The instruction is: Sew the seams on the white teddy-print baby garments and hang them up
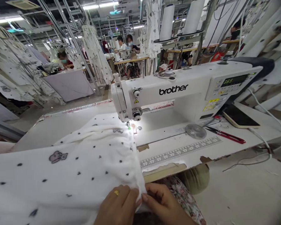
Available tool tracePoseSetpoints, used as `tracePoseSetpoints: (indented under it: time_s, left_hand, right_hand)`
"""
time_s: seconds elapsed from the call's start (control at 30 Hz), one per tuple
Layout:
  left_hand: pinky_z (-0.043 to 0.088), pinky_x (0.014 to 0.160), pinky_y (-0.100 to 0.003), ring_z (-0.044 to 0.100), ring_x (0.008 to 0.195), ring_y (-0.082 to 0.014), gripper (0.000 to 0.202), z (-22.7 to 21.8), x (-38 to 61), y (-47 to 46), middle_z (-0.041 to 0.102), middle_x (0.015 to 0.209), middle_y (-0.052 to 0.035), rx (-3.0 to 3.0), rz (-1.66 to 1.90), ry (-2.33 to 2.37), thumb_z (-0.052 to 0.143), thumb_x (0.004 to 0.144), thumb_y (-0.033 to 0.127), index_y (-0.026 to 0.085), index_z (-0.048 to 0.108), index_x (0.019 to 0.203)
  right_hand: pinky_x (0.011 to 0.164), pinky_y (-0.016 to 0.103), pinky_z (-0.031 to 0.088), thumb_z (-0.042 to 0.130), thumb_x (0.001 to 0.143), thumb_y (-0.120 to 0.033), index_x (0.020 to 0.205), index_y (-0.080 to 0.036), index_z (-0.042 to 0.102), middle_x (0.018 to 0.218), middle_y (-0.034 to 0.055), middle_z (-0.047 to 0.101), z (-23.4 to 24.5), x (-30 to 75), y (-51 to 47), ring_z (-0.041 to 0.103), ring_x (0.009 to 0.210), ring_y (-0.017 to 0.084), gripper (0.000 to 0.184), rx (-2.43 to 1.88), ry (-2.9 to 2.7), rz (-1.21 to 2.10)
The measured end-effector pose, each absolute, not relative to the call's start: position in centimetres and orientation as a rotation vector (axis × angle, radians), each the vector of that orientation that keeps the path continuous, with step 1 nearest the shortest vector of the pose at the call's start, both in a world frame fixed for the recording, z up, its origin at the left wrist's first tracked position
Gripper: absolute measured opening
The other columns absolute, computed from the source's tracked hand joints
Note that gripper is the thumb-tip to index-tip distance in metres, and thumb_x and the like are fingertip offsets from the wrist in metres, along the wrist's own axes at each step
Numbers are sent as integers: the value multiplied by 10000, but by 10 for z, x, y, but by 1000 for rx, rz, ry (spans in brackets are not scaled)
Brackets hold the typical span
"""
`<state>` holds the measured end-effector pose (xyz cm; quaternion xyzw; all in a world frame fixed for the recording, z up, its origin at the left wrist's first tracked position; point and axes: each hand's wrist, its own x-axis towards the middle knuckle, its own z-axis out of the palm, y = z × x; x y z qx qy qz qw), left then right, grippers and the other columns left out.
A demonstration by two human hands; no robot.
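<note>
Left hand [117, 204]: ringed, clamped on the edge of the white dotted cloth [61, 168], just beside the right hand.
Right hand [160, 198]: pinching the same edge, the cloth bunched between its fingers.
Cloth: spread leftward over the sewing table [164, 137], its far end under the presser foot [128, 125] (the needle itself is hard to make out).
Machine: Brother sewing machine [173, 90], far from the hands.
Right of it: red-handled snips [224, 135], a phone [239, 115].
Far: white thread cones [167, 23] on a stand.

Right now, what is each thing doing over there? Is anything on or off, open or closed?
Sewing machine: on, display and lamp lit.
Dotted white cloth: bunched, reaching the needle.
Phone: screen dark.
Red-handled scissors: closed.
Left hand: gripping the cloth.
Right hand: pinching the cloth's edge.
</note>
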<state>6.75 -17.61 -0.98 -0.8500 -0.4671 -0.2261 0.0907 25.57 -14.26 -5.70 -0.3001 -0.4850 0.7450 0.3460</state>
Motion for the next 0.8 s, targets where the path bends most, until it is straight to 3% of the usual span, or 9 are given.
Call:
tracePoseSetpoints:
  time_s: [0.13,0.3,0.6,0.8]
  left_hand:
    - [524,617,-249,646,646,-158,92,-21,75,-176,643,740,-12,-2446,-772,-1563,481,974,251,228,550,1031]
    - [531,699,-234,653,692,-138,287,-11,64,-184,656,809,-22,-2423,-757,-1585,468,926,104,230,566,1164]
    - [524,864,-312,684,963,-190,305,-3,87,-172,734,983,-68,-2382,-793,-1372,460,887,46,193,632,1092]
    - [540,848,-295,701,946,-192,221,-4,87,-171,745,968,-87,-2377,-793,-1286,546,882,58,138,659,1054]
  right_hand:
    - [719,265,459,628,855,-511,870,-128,708,743,33,617,-49,259,-143,562,747,182,391,-906,-1366,1855]
    - [693,250,453,601,875,-479,836,-126,665,758,32,606,-49,260,-144,546,722,164,361,-931,-1365,1835]
    - [828,275,479,615,894,-370,1018,-146,690,849,29,637,-39,259,-137,581,822,173,266,-756,-1352,1899]
    - [866,260,477,495,937,-230,988,-144,651,874,30,634,-22,269,-133,590,863,159,185,-743,-1607,1748]
